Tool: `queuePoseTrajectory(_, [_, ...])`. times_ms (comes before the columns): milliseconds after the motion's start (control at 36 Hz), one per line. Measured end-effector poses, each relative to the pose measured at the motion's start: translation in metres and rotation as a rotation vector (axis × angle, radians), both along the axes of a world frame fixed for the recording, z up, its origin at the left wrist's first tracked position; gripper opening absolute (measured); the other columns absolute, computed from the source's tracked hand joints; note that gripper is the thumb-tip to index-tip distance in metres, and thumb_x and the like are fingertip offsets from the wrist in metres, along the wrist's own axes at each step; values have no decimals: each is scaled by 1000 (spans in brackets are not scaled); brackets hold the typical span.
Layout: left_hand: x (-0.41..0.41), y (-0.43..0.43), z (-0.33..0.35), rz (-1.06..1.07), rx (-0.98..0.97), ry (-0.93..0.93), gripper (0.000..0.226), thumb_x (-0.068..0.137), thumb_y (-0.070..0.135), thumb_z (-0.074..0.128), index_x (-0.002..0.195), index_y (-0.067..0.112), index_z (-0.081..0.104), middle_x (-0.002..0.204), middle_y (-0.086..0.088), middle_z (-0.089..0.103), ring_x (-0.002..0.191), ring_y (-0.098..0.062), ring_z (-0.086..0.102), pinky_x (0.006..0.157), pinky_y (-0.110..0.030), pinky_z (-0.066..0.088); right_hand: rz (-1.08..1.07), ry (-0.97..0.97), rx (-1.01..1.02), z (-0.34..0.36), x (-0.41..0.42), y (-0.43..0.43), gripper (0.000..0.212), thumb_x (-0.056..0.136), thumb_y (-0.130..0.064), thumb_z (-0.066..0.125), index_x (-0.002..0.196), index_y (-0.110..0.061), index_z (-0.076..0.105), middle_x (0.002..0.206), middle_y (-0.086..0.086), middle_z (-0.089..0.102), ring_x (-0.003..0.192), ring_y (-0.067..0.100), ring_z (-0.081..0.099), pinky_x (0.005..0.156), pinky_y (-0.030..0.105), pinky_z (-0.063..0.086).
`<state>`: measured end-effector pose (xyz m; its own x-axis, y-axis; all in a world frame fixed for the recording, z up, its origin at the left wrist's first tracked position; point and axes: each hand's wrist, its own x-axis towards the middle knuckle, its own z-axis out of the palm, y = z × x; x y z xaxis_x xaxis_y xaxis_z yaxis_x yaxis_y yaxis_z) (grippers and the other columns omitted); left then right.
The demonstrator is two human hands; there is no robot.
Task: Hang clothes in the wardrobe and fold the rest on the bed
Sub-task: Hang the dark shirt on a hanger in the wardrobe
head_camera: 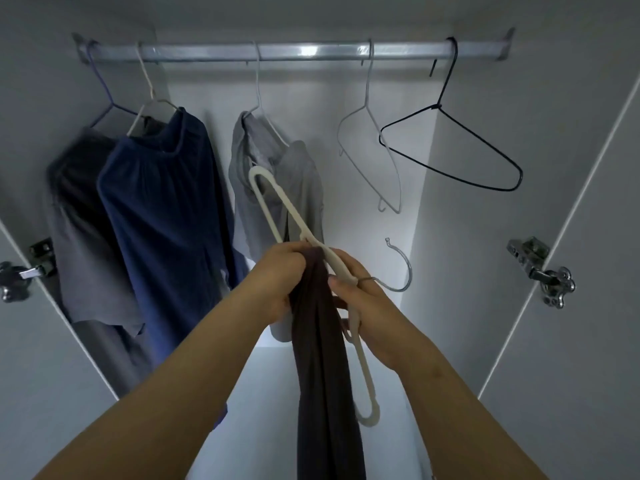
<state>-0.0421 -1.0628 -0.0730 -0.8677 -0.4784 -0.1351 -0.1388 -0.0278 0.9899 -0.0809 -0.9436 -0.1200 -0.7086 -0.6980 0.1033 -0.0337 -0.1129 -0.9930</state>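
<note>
In front of the open wardrobe I hold a white plastic hanger (273, 206) tilted on end, its metal hook (401, 268) pointing right. A dark brown garment (322, 358) is draped over the hanger's bar and hangs straight down. My left hand (282, 275) pinches the garment's top at the bar. My right hand (360, 299) grips the hanger near its hook. Above runs the metal rail (298, 51).
On the rail hang a grey garment (86, 230), a navy garment (166, 216) and a light grey garment (294, 188). An empty grey hanger (372, 157) and an empty black wire hanger (450, 150) hang at the right. Open doors with hinges (542, 271) flank the wardrobe.
</note>
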Motion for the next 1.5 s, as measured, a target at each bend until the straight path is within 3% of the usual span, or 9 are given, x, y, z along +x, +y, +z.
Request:
queuePoseTrajectory(278, [-1, -39, 15, -9, -473, -72, 39, 93, -4, 40, 81, 19, 68, 95, -4, 63, 89, -20, 57, 82, -28, 47, -11, -58, -47, -12, -5, 9, 15, 91, -28, 50, 104, -31, 57, 89, 7, 59, 64, 11, 56, 59, 16, 50])
queuePoseTrajectory(444, [-5, -65, 32, -120, -772, -345, 20, 83, -4, 49, 83, 1, 68, 89, -12, 62, 81, -20, 55, 69, -25, 46, 5, -181, -47, -13, -16, 13, 48, 74, -40, 62, 105, -5, 56, 62, 5, 56, 44, 11, 54, 46, 16, 47])
queuePoseTrajectory(528, [-4, -80, 42, -178, -825, -449, 16, 81, -3, 52, 88, -1, 66, 87, -12, 59, 73, -16, 51, 65, -24, 44, -1, -188, -58, -17, -20, 10, 90, 27, -68, 81, 88, -5, 60, 54, -3, 52, 42, 8, 47, 44, 16, 38])
queuePoseTrajectory(667, [-6, -109, 50, -174, -793, -592, 8, 78, 3, 60, 86, 3, 61, 91, -11, 60, 81, -23, 56, 70, -29, 48, 39, -259, -136, -17, -22, 12, 91, 13, -68, 83, 81, -12, 65, 71, 7, 64, 52, 15, 55, 45, 19, 47])
queuePoseTrajectory(889, [-14, -121, 39, 106, -516, -463, 24, 95, 10, 50, 114, -4, 54, 85, -12, 53, 73, -23, 52, 65, -31, 47, 126, -390, -147, -14, -18, 12, 94, 18, -59, 89, 87, -2, 60, 67, 11, 63, 43, 15, 56, 38, 20, 47])
queuePoseTrajectory(1056, [-20, -124, 22, 261, -699, -404, 34, 97, 9, 41, 63, 11, 40, 64, -7, 40, 55, -16, 36, 48, -25, 30, 241, -401, -88, -16, -9, 18, 64, 53, -53, 79, 87, -1, 62, 69, 11, 62, 46, 14, 52, 39, 20, 42])
queuePoseTrajectory(1139, [-15, -130, 12, 271, -834, -385, 35, 95, 10, 40, 61, 10, 38, 65, -7, 44, 58, -17, 41, 50, -27, 32, 266, -383, -37, -19, -6, 20, 64, 43, -57, 85, 75, -5, 68, 70, 13, 59, 46, 14, 50, 39, 20, 40])
queuePoseTrajectory(1333, [0, -135, 2, 278, -1089, -336, 20, 98, 21, 38, 91, 8, 51, 78, -6, 53, 72, -20, 51, 60, -30, 40, 277, -356, 161, -13, 3, 25, 41, 82, -44, 61, 87, -3, 56, 72, 9, 63, 47, 13, 47, 44, 20, 38])
queuePoseTrajectory(1500, [3, -119, -5, 171, -1251, -256, 23, 98, 24, 39, 91, 9, 56, 76, -4, 56, 73, -24, 56, 61, -32, 43, 239, -362, 219, -12, 7, 15, 46, 70, -44, 54, 93, -4, 54, 67, 5, 63, 45, 10, 47, 43, 19, 37])
